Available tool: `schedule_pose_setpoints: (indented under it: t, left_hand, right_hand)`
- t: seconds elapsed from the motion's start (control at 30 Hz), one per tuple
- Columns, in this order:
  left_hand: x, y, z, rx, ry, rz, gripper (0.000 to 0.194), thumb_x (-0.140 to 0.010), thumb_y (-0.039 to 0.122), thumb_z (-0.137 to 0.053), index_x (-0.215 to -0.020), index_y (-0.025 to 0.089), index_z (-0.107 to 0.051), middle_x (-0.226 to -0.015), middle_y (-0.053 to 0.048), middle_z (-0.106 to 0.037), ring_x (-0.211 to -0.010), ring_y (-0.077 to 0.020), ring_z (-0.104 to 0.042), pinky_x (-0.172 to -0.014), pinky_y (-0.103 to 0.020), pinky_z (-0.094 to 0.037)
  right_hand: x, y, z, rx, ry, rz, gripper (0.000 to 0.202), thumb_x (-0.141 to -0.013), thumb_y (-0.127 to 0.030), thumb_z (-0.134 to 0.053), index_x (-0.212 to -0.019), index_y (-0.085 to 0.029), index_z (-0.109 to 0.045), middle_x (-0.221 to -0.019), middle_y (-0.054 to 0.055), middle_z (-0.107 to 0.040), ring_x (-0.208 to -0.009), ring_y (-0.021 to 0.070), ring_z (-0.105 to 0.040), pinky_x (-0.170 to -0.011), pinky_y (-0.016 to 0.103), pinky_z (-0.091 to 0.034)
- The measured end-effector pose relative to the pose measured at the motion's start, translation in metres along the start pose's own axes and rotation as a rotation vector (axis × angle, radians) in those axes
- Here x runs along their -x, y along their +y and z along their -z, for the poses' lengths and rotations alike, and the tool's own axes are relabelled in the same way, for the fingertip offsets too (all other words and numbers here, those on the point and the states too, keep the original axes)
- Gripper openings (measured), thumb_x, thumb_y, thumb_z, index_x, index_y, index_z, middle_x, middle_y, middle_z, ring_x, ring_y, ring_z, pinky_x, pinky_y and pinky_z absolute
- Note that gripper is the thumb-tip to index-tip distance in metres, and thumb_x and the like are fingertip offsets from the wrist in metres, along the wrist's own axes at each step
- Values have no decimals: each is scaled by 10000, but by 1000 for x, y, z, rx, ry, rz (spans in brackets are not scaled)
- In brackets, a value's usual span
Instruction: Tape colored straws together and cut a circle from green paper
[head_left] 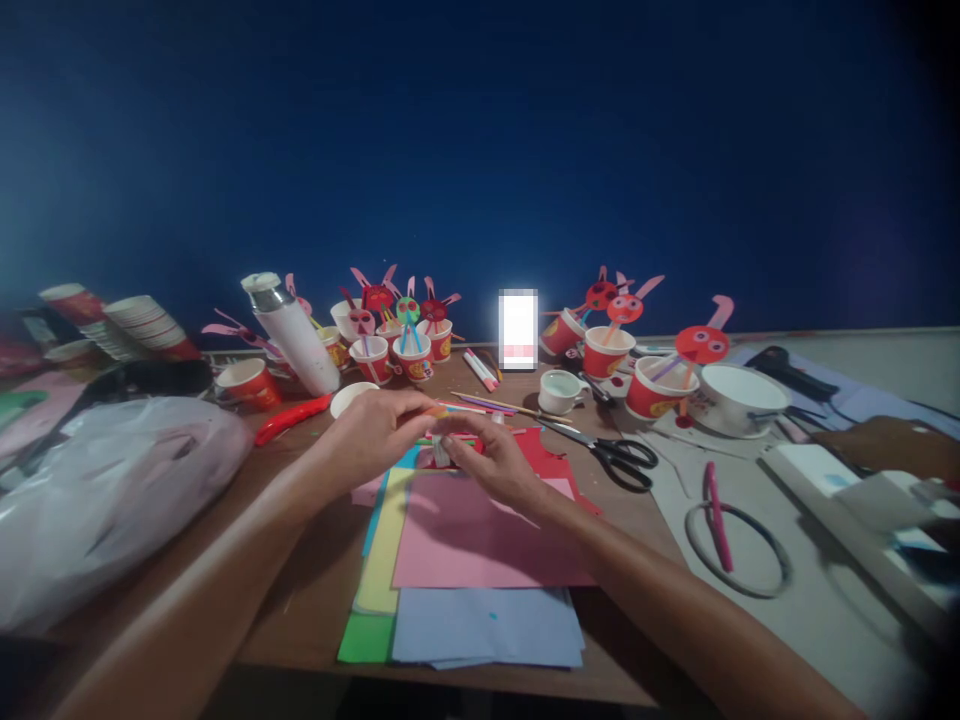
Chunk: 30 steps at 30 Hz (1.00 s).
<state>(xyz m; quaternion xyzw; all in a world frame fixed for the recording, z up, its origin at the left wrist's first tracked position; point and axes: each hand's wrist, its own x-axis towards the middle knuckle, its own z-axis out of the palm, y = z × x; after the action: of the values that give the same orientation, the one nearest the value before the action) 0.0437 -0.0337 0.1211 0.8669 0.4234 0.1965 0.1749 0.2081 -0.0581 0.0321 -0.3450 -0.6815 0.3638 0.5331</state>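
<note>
Small orange piece (438, 411) between both hands (371, 430), above pink paper (469, 540).

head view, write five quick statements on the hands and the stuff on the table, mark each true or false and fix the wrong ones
1. The fingers of the left hand and the right hand are close together. True.
2. The black-handled scissors lie left of the white flask. False: the scissors are to the right of the flask.
3. Pale blue paper sticks out at the near edge of the pink sheet. True.
4. The plastic bag is on the right side of the picture. False: the bag is on the left.
5. The green paper face is right of the teacup. False: the face is left of the teacup.
</note>
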Motion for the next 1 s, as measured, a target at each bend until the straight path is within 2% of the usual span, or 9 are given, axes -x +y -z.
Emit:
schedule_pose_setpoints:
  t: [0.23, 0.43, 0.7, 1.0]
  left_hand:
    - [-1, -1, -2, -6, 10, -8, 240, -821, 289, -481, -908, 193, -683, -827, -14, -698, -701, -138, -616, -609, -214, -438]
    - [-1, 0, -4, -31, -4, -16, 252, -823, 276, -473, -923, 184, -686, -803, -26, -699, -679, -137, -607, -619, -223, -438]
    - [5, 4, -5, -93, 21, -43, 263, -799, 218, -478, -948, 176, -691, -829, -40, -710, -742, -159, -622, -669, -226, -450]
    - [4, -2, -12, -122, 122, -108, 233, -817, 200, -479, -926, 187, -685, -855, -24, -713, -744, -142, -628, -658, -226, -437]
  right_hand:
    - [-2, -5, -3, -134, 33, -95, 148, -836, -241, -525, -897, -183, -647, -816, 17, -668, -766, 142, -616, -711, 271, -486]
    - [0, -8, -6, -256, 47, -148, 124, -820, -263, -537, -828, -180, -629, -769, 8, -640, -720, 140, -605, -663, 267, -488]
    - [-1, -9, -7, -295, 83, -183, 145, -800, -275, -564, -752, -159, -636, -676, 7, -626, -623, 119, -563, -596, 236, -444]
    - [-2, -10, -9, -408, 98, -261, 152, -763, -295, -593, -771, -159, -659, -631, -4, -610, -614, 118, -560, -612, 248, -445]
